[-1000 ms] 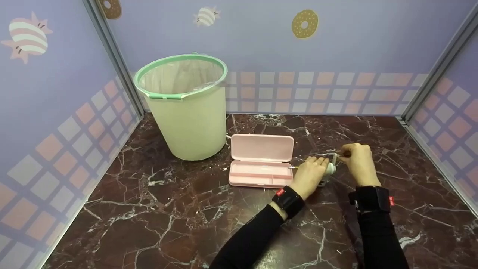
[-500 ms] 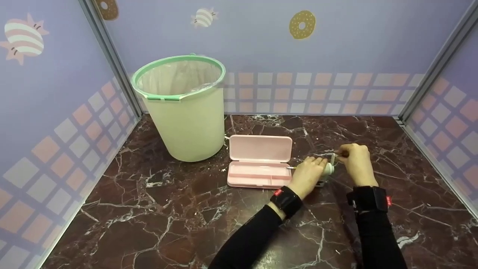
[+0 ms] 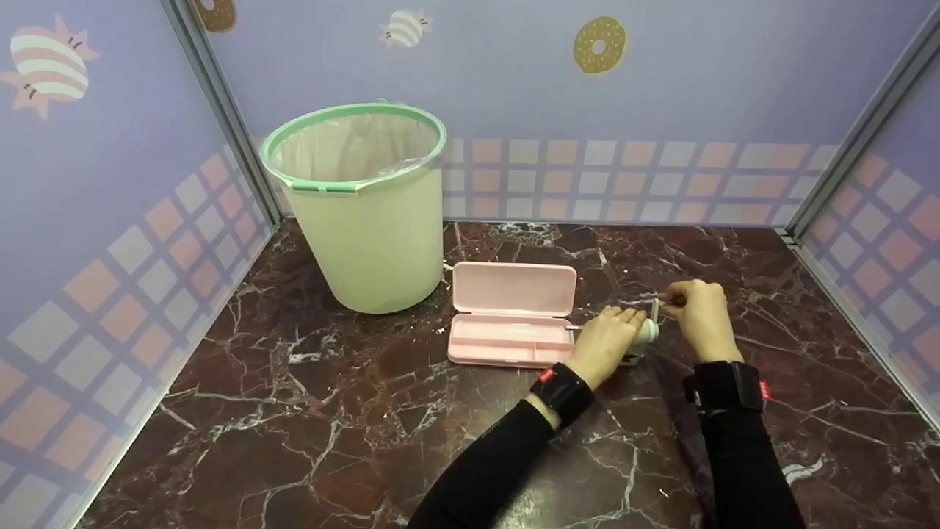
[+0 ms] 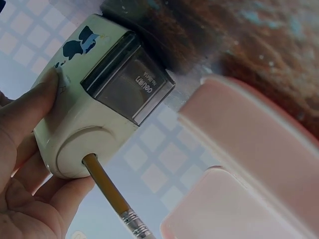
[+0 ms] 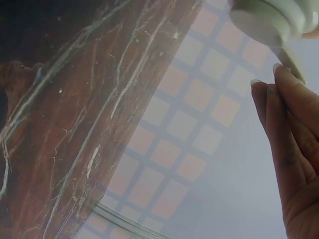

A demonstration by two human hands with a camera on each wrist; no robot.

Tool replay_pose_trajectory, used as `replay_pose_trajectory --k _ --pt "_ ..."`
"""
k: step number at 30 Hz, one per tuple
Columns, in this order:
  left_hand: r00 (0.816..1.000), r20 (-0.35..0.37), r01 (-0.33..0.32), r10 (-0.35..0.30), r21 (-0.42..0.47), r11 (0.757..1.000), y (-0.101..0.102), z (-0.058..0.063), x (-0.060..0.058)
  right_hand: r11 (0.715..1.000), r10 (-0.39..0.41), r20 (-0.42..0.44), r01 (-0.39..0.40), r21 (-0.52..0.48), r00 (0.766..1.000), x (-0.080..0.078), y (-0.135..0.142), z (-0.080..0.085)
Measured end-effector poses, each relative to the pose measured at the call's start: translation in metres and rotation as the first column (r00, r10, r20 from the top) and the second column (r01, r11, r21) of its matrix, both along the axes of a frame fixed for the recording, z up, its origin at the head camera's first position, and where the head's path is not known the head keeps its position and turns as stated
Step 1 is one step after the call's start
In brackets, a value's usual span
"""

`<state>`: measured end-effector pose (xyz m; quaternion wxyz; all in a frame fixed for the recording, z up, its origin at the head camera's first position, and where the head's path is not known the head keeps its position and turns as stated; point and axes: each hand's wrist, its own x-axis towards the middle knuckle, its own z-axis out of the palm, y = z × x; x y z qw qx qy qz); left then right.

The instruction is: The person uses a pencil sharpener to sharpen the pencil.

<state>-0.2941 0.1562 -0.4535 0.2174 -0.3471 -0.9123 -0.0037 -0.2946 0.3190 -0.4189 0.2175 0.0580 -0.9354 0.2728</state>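
My left hand (image 3: 608,342) grips a white crank pencil sharpener (image 4: 75,114) with a dark see-through shavings drawer (image 4: 134,79). A yellow pencil (image 4: 107,184) with a metal ferrule sticks out of its round front hole. In the head view the left hand hides most of the sharpener. At its other end, my right hand (image 3: 701,316) pinches the end of the crank (image 5: 291,62) with its fingertips; the handle between them is hidden. Just left of the left hand lies a pink pencil case (image 3: 507,361), lid up, and the pencil's free end reaches over its right edge.
A pale green bin (image 3: 374,250) with a green rim and clear liner stands behind and left of the case. Patterned panels (image 3: 514,73) enclose the dark marbled table (image 3: 330,441) at the back and both sides. Small pale crumbs lie near the bin.
The head view shifts slightly. Both hands stay at the sharpener with the same holds, and the case and bin stay in place.
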Motion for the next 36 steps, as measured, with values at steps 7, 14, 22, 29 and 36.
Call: replay_pose_trajectory --k 7,14,22,29,36 --pt "1.000 -0.009 0.002 -0.002 -0.019 1.000 -0.002 -0.001 0.001 0.999 0.032 0.066 -0.034 0.024 0.997 -0.014 0.004 -0.004" --pt "1.000 -0.014 0.011 -0.011 -0.013 1.000 -0.002 -0.001 0.002 0.971 0.147 0.198 -0.180 0.160 0.969 -0.032 0.010 -0.024" --pt "1.000 -0.019 0.006 -0.006 0.012 1.000 -0.003 -0.001 0.001 0.947 0.231 0.235 -0.273 0.169 0.944 -0.036 0.012 -0.027" --pt "1.000 -0.029 0.000 -0.001 -0.003 1.000 -0.004 -0.002 0.000 0.930 0.254 0.329 -0.323 0.176 0.910 -0.034 0.013 -0.029" --pt "0.998 -0.057 -0.013 0.013 -0.004 1.000 -0.001 -0.003 0.000 0.926 0.272 0.421 -0.354 0.130 0.865 -0.024 0.014 -0.030"
